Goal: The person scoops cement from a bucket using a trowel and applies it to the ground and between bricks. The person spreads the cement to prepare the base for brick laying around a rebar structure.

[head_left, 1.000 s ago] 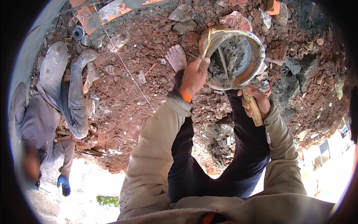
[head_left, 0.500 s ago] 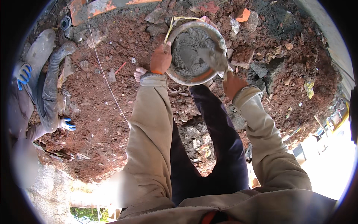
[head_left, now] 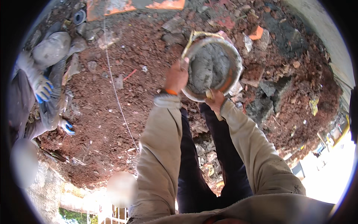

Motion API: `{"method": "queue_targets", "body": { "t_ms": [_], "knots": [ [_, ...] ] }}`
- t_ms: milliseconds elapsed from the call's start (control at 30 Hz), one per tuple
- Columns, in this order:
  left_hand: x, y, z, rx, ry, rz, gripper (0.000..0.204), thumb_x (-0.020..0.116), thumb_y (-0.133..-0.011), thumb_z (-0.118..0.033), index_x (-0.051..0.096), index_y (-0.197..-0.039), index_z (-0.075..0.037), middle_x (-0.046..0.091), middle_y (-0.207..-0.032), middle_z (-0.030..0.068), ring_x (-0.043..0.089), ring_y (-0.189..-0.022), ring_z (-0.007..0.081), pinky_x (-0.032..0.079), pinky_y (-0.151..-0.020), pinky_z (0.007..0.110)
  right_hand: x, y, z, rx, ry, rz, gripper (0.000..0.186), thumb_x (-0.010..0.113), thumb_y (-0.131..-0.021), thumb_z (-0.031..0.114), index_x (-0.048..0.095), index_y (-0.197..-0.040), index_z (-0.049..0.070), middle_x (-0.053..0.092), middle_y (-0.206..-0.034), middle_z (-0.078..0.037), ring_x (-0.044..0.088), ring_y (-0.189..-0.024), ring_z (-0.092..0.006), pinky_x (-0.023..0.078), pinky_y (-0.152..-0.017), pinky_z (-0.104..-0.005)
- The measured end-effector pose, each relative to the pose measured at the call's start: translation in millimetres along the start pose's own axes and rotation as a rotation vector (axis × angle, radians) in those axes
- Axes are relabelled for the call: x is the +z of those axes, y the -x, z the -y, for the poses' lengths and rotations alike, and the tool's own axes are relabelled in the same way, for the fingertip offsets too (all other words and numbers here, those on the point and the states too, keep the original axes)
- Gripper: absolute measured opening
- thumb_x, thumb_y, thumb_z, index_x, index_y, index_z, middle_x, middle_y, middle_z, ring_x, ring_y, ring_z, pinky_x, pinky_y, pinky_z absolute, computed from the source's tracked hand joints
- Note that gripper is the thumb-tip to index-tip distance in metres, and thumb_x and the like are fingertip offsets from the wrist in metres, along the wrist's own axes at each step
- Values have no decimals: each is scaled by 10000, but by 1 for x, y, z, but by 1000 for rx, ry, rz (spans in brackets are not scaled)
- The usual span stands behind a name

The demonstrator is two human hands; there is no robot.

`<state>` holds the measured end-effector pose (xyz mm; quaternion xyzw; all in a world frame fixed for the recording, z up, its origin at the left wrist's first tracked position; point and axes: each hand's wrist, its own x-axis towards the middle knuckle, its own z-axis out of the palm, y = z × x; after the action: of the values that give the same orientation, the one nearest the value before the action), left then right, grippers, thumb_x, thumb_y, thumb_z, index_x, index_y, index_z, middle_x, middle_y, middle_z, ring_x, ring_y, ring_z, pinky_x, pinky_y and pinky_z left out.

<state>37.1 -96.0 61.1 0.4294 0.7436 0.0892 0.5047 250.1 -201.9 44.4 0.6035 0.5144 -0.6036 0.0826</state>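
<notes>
A round bucket of wet grey mortar stands tilted before me on the reddish soil. My left hand is closed on the bucket's left rim, where its yellowish handle comes down. With my right hand I grip a trowel at the bucket's near edge. Its blade is hard to make out against the mortar; it seems to be down in it.
At the left crouches a co-worker in white-and-blue gloves. A thin white string crosses the soil between us. Orange-painted blocks lie along the far edge. Broken brick and stones are scattered right of the bucket.
My right hand has moved left and nearer the bucket's front, and the trowel blade, earlier seen above the mortar at the right, has gone down toward it. The co-worker's far glove has moved right.
</notes>
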Motion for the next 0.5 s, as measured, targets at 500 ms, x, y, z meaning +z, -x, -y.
{"method": "queue_targets", "body": {
  "t_ms": [500],
  "knots": [
    [41,74,108,1,452,-254,329,645,-893,-248,564,-1074,15,630,-881,131,588,-783,233,470,-732,365,-46,58,90,241,-652,335,340,495,-922,198,505,-1197,-2,597,-758,-130,655,-610,-250,551,-482,-362]
  ]
}}
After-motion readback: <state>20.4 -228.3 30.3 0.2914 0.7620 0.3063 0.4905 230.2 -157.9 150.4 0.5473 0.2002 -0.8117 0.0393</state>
